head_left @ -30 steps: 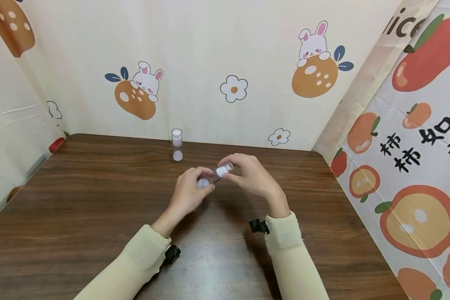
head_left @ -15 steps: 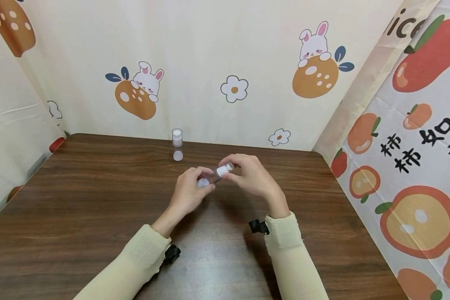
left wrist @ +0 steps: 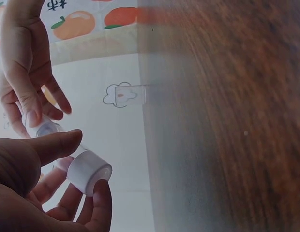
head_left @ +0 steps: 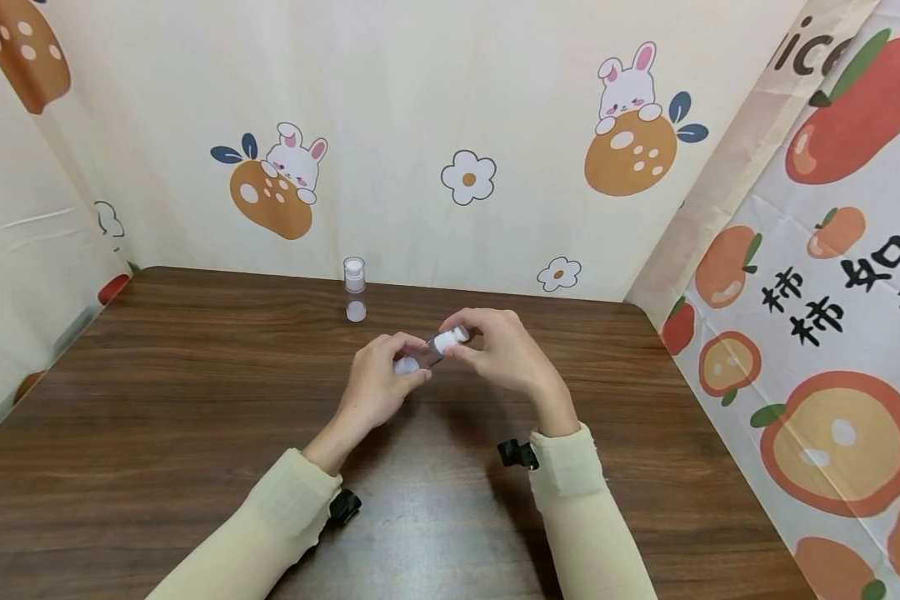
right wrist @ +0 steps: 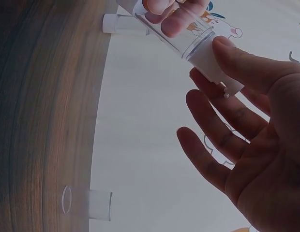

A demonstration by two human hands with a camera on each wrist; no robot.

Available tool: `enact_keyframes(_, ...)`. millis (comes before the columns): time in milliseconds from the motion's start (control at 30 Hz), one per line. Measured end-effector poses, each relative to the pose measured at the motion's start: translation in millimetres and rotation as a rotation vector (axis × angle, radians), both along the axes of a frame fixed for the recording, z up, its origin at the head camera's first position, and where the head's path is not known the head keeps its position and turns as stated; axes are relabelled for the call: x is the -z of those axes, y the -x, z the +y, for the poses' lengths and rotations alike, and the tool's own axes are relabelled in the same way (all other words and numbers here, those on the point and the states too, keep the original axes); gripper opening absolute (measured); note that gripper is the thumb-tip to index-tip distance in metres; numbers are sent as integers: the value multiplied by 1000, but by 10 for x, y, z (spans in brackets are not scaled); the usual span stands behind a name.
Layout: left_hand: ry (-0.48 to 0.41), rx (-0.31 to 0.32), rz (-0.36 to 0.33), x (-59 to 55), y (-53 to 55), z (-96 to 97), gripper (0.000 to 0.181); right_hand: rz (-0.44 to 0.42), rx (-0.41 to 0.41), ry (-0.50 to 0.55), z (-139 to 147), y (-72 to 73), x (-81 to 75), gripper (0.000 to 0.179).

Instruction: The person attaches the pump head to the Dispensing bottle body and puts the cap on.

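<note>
A small clear pump bottle (head_left: 446,341) with a white base and white pump top is tilted between my two hands, above the table. My left hand (head_left: 375,379) grips the clear body near the white base (left wrist: 87,171), thumb on one side and fingers on the other. At the upper end, my right hand (head_left: 506,354) pinches the white collar (right wrist: 206,59) between thumb and forefinger, its other fingers spread. A small nozzle shows on the pump top in the right wrist view. No clear cap covers this pump.
A similar bottle (head_left: 355,289), with a clear cap over its pump, stands upright at the table's back edge. One loose clear cap (right wrist: 100,205) stands on the brown wooden table (head_left: 195,400); my right hand hides it in the head view. A printed cloth (head_left: 390,125) hangs behind.
Both hands keep the same hold on the bottle. My right hand and the pump top have shifted very slightly right.
</note>
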State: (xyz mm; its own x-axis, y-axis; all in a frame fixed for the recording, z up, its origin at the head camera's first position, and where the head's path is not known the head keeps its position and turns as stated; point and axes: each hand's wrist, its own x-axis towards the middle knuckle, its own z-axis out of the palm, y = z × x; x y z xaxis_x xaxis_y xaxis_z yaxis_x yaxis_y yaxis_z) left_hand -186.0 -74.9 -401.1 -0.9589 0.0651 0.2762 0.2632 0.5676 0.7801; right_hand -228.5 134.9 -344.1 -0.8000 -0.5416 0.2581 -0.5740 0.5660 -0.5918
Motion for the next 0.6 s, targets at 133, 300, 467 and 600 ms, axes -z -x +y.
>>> enact_keyframes(133, -3, -4, -1, -2, -1, -5, 36, 1, 8, 1, -9, -6, -1, 13)
enact_keyframes(300, -6, -6, 3, -4, 3, -9, 36, -2, 16, 4, -16, -9, -4, 14)
enact_keyframes(467, -12, -7, 2, 0, 6, -13, 35, -6, 25, 4, -22, -15, -10, 15)
enact_keyframes(600, -15, -9, -3, 1, 7, -13, 35, -8, 32, 1, -21, -14, -9, 15)
